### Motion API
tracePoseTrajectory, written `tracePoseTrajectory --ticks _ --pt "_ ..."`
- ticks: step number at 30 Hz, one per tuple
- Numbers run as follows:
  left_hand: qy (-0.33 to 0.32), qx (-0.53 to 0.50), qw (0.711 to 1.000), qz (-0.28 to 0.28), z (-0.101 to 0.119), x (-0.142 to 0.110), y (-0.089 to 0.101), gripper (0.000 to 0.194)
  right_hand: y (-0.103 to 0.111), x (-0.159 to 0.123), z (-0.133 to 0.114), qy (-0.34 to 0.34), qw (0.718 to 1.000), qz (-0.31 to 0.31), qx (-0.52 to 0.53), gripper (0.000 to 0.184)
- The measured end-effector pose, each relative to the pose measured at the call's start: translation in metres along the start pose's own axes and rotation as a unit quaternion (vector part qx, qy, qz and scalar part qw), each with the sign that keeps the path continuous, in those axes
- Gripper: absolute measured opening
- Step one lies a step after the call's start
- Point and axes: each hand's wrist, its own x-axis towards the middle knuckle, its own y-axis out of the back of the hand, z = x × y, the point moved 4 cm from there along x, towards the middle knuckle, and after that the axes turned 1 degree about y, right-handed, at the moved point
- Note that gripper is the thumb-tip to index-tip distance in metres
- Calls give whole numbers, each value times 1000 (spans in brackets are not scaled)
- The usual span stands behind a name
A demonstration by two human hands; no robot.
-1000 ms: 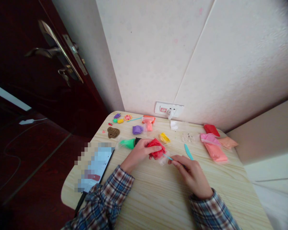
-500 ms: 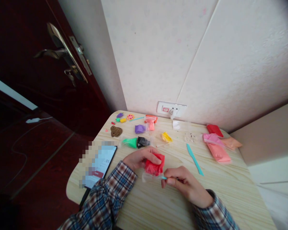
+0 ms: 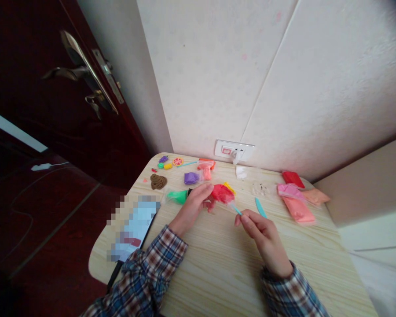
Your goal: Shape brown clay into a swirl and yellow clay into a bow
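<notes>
On the far left we see a dark door (image 3: 26, 53), then the pale, wood-grained worktop (image 3: 218, 273). A phone (image 3: 138, 226) lies along its left edge, the writing on its lit screen too blurred and pixelated for us to read. Beyond it sit a brown coil (image 3: 158, 181), purple grapes (image 3: 163, 159), a round fruit slice (image 3: 177, 162) and, nearer, a green bag (image 3: 177, 197). A purple bag (image 3: 192, 178) rests behind the left hand (image 3: 196, 204).

That hand holds the red bag (image 3: 222, 193) above the worktop, its fingers pinching the bag's left end, thumb on top. We see the bag as bright red and bulging, crumpled, with clear, loose plastic at its lower right end. An orange bag (image 3: 206, 169) and a yellow bag (image 3: 229, 186) lie behind it.

To the right, a thin blue stick (image 3: 236, 209) meets the clear plastic; we cannot tell whether its tip is inside. The right hand (image 3: 262, 233) pinches the stick's other end between thumb and fingers. A blue knife (image 3: 260, 207) lies just behind this hand, partly hidden by it. Farthest right, we find a red pack (image 3: 292, 179), a pink bag (image 3: 288, 192), a coral bag (image 3: 297, 209) and a peach bag (image 3: 316, 196), grouped together.
</notes>
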Motion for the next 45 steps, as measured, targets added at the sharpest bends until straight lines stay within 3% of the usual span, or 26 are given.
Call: tracePoseTrajectory --ticks 2,5,10,13,18,22,27,35,45 --pt "-52 46 998 -5 6 2 0 44 7 1 5 -16 998 57 -22 43" --pt "-102 116 988 -24 9 2 -2 53 9 1 10 -30 995 83 -45 44" --pt "-150 194 968 56 11 4 6 21 2 1 13 -48 996 32 -69 48" --pt "-183 223 953 93 17 3 8 13 -4 0 12 -38 997 -22 -71 47" --pt "-156 208 962 86 14 0 3 21 -11 0 3 15 994 -70 -79 47" --pt "-157 253 949 106 9 -3 3 30 -16 -2 -4 91 983 -86 -132 42" --pt "-178 293 932 121 7 -8 -3 32 -19 -4 -1 144 963 -56 -222 36" --pt "-197 365 898 145 3 -15 -13 31 -21 -7 1 153 937 36 -311 29" --pt "-206 417 873 146 -1 -17 -19 35 -27 -9 0 141 948 38 -282 26"
